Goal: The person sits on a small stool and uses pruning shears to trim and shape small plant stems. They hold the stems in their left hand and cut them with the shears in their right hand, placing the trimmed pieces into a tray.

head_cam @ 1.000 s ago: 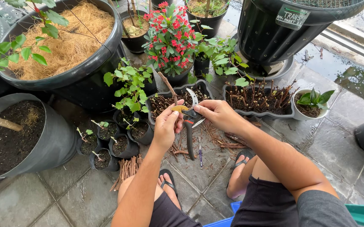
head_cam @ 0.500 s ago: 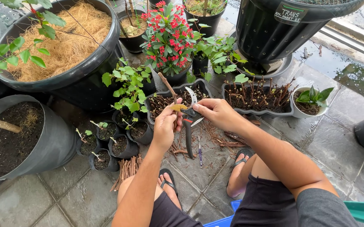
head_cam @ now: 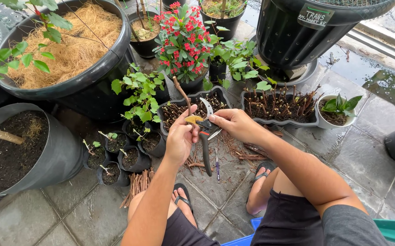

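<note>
The left hand [head_cam: 179, 139] is closed around the foot of a bare cutting [head_cam: 181, 94], thumb and fingers pinching it so the stick stands up and leans toward 11 o'clock. The right hand [head_cam: 234, 124] is curled shut on the shears [head_cam: 205, 132]; its fingers wrap the upper handle near the pivot, the curved blade points to 12 o'clock, and the dark lower handle hangs toward 6 o'clock. The blade sits right against the base of the cutting, between the two hands, at the middle of the view.

Judging from what lies around, a good share of the work looks done. The black tray [head_cam: 227, 98] at 12 o'clock of the hands is stuck with short stems, and the grey tray [head_cam: 279, 122] at 2 o'clock is packed with them too. A bundle of sticks [head_cam: 138, 184] at 7 o'clock lies on the tiles near the small black bags [head_cam: 120, 157], which hold only a few sprouts, so some planting appears left. Trimmings [head_cam: 238, 150] litter the floor just under the hands.

One label shows: a dark green rectangular tag [head_cam: 316, 16] with pale handwriting, fixed on the rim of the big black tub [head_cam: 293, 41] at 1 o'clock. No packages are in view.
</note>
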